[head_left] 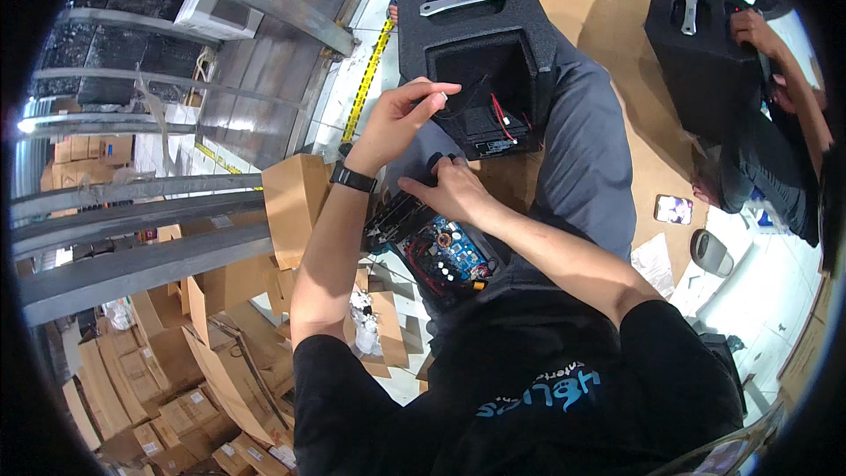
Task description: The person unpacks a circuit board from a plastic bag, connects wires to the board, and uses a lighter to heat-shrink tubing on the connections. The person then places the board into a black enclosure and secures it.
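Note:
My left hand [401, 119] is raised over the opening of a black speaker cabinet [476, 22], pinching a small white wire connector [442, 100] between thumb and fingertips. A thin dark wire seems to run from it into the cabinet's recess. Red wires [500, 116] with a white plug hang at the lower edge of that recess. On my lap lies a black-framed amplifier module [397, 222] with a blue circuit board [454, 251] exposed. My right hand [456, 189] is closed at the module's upper edge, its fingertips partly hidden. The cabinet stands between my legs, silver handle [465, 1] uppermost.
At the right, another person's hand [753, 31] touches a second black speaker cabinet [696, 62]. A phone [674, 210] and a grey oval object [710, 252] lie on the floor. Metal rack beams [141, 264] and cardboard boxes [176, 388] crowd the left side.

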Available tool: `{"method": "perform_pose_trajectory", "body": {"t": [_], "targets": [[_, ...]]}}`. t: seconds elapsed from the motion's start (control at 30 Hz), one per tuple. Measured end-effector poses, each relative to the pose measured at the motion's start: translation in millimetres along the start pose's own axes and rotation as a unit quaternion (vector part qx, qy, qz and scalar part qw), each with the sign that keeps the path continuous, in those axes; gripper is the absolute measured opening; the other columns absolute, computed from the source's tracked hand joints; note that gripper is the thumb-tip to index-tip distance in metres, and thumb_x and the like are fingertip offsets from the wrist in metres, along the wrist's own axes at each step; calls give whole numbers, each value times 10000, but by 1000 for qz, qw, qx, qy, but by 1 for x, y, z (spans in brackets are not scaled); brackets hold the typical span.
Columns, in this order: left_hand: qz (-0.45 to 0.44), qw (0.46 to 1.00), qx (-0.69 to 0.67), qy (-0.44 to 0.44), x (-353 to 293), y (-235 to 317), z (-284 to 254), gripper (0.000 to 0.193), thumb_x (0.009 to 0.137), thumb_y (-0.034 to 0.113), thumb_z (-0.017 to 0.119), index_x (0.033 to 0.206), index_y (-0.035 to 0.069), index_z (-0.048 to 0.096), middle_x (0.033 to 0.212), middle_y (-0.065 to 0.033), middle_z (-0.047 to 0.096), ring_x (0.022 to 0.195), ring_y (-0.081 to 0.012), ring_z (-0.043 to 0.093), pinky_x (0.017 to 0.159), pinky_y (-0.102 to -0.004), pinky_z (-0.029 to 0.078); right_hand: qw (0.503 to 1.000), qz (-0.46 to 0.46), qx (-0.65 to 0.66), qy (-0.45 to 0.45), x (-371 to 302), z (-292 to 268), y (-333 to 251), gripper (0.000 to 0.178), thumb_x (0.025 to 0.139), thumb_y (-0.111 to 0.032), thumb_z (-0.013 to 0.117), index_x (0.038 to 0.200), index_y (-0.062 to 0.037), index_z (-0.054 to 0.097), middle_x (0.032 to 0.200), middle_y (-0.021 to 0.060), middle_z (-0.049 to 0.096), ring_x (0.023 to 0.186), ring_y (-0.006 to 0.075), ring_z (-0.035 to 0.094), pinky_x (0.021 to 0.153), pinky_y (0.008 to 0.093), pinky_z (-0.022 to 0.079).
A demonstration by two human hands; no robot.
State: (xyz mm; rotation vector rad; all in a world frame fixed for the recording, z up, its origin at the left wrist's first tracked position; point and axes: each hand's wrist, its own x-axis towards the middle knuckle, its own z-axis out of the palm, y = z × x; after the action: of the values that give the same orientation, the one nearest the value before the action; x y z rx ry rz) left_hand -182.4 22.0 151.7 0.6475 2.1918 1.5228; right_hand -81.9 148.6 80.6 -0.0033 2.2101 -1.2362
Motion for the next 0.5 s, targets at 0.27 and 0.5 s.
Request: {"method": "perform_pose_trajectory", "body": {"t": [0.27,0.5], "targets": [[67,996,49,-6,1,3,-8,305,1077,123,614,1359,56,706,963,30,511,868,-77,451,777,-230,383,985,66,154,-36,-11,-16,26,986,794,-781,704,1229,104,695,1218,279,702,1187,350,673,1004,405,513],[-4,999,-16,44,0,5,-8,293,1043,86,674,1330,53,724,1017,8,619,922,-69,569,836,-229,468,934,-28,354,49,-33,-28,54,530,954,-536,745,1110,-30,716,983,23,689,931,128,613,843,283,477]]}}
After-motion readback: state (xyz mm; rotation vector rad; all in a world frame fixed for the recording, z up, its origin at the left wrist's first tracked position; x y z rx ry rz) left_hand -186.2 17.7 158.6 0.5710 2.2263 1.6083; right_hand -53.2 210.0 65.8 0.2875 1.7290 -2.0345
